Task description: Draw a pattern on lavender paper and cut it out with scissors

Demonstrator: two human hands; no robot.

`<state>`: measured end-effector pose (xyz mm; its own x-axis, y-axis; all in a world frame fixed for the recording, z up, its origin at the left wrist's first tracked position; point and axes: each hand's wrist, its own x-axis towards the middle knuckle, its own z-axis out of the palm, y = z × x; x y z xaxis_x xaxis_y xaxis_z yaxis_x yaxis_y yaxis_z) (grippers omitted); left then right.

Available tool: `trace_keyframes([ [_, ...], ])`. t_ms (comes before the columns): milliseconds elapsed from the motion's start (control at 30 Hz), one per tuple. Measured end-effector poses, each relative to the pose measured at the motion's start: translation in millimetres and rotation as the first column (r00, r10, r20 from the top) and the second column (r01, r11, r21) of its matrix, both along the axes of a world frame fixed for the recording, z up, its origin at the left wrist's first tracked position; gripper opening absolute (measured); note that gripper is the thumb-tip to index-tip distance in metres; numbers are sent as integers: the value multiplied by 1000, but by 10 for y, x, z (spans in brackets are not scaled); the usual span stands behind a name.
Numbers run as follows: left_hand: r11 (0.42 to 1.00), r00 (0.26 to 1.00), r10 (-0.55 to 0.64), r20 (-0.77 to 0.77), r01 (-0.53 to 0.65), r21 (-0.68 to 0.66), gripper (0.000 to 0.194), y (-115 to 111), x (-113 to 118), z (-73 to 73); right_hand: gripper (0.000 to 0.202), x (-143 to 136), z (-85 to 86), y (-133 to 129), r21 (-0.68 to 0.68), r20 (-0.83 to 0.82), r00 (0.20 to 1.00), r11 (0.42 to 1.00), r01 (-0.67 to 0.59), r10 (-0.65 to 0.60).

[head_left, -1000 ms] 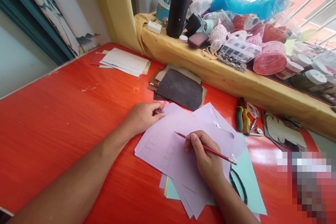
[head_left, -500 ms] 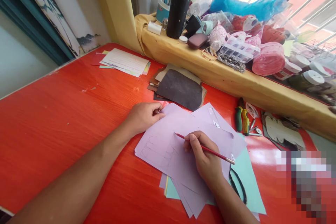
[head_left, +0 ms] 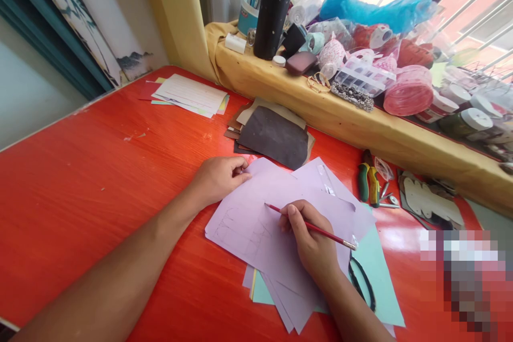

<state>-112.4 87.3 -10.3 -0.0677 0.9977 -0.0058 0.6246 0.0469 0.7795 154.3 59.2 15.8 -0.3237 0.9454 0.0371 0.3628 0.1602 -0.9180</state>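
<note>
My right hand (head_left: 310,238) grips a dark red pencil (head_left: 326,233) with a metal ferrule, its tip touching a sheet of purple paper (head_left: 244,208). Thin pencil lines mark the left part of this sheet. At the sheet's upper left edge, my left hand (head_left: 219,177) has its fingers curled, with thumb and fingers closed on the paper's border. More purple sheets lie beneath, and a turquoise sheet (head_left: 380,272) sticks out at the right. A black loop (head_left: 364,280), partly covered by my right forearm, rests on it. A clear ruler (head_left: 326,179) lies across the upper purple sheets.
Dark and brown sheets (head_left: 274,136) are stacked beyond the paper on the red table (head_left: 100,214). Lined cards (head_left: 190,93) lie far left. Pliers (head_left: 368,179) and small metal parts sit at right. The cloth-covered ledge (head_left: 248,75) carries a black cylinder (head_left: 276,8), jars and ribbon rolls.
</note>
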Motion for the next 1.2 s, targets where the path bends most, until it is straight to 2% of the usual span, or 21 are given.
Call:
trace_keyframes([
  [1200, 1000, 1000, 5, -17, -6, -17, 18, -7, 2, 10, 32, 13, -12, -2, 13, -30, 999, 1000, -14, 14],
])
